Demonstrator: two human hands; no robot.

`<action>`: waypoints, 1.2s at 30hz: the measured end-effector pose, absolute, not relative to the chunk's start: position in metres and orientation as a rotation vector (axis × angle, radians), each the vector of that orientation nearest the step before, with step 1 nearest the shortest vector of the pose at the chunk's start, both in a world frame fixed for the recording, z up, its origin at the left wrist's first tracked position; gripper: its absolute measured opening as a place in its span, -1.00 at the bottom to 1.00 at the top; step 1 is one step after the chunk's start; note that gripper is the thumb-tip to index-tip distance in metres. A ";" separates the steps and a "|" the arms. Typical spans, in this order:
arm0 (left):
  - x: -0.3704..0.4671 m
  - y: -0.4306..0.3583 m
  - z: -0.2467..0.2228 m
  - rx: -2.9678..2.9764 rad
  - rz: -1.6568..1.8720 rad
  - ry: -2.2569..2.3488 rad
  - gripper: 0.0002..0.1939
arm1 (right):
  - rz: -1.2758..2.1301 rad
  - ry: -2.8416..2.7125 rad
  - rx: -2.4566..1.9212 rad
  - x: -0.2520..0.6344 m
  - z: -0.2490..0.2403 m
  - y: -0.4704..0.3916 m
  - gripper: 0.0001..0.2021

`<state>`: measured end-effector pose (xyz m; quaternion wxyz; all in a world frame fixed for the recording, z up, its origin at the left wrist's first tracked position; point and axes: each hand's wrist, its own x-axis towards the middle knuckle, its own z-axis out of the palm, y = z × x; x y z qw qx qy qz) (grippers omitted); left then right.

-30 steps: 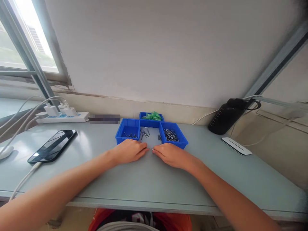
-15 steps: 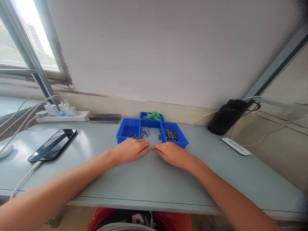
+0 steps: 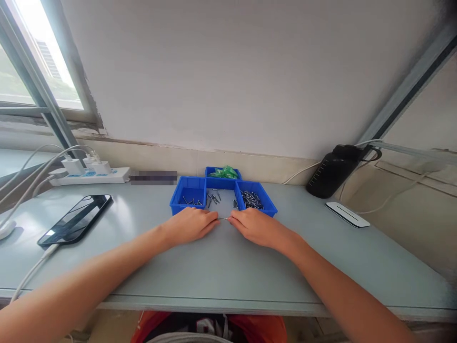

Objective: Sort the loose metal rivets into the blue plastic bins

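My left hand (image 3: 191, 224) and my right hand (image 3: 259, 227) face each other just in front of the blue bins, fingertips pinched. A short gap between them is bridged by a thin metal fastener (image 3: 223, 218), gripped at one end by each hand; its exact kind is too small to make out. Beyond my left hand, the left blue bin (image 3: 178, 200) contains several small metal pieces (image 3: 193, 201). Many more fasteners (image 3: 252, 199) fill the right blue bin (image 3: 269, 202). Loose metal pieces (image 3: 214, 197) lie on the table between the two bins.
Behind stands a smaller blue bin (image 3: 221, 183) with green plastic bags (image 3: 226, 172). On the left are a phone (image 3: 76, 219) on a cable and a power strip (image 3: 96, 176). A black bottle (image 3: 330, 174) leans at the right, near a white flat device (image 3: 347, 214).
My hands have drawn slightly apart, and more of the thin fastener's length shows between the fingertips. The whole view has shifted a little. The bins and other things stay in place.
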<state>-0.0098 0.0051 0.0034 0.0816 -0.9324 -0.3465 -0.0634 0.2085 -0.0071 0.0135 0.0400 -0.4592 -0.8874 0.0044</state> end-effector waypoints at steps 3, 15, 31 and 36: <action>-0.009 0.004 0.004 -2.791 -0.187 -1.064 -0.69 | 0.014 -2.717 -1.435 0.210 0.014 -0.008 -0.58; -0.006 0.002 0.007 -2.795 -0.151 -1.106 -0.71 | 0.026 -2.759 -1.399 0.208 0.013 -0.006 -0.66; -0.008 0.003 0.003 -2.816 -0.329 -1.033 -0.70 | 0.028 -2.789 -1.353 0.205 0.004 -0.004 -0.69; -0.010 0.004 0.003 -2.812 -0.300 -1.012 -0.66 | 0.019 -2.776 -1.364 0.205 0.006 -0.006 -0.69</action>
